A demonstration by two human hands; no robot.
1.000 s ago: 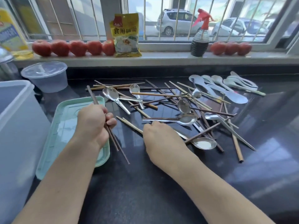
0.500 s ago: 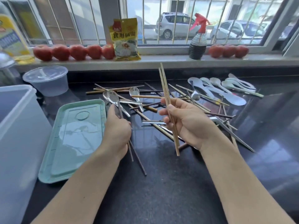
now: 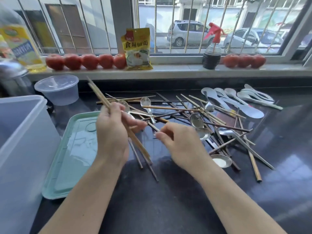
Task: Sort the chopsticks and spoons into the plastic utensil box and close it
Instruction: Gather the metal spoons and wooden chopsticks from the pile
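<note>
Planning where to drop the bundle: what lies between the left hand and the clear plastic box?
In the head view, the green tray lies between the left hand and the plastic box.

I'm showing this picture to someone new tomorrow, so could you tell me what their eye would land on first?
Probably the tangled heap of chopsticks and spoons strewn over the dark counter at centre right. Next, the left hand gripping a bundle of chopsticks above the green lid, the right hand reaching beside it. Behind, red tomatoes line the windowsill.
</note>
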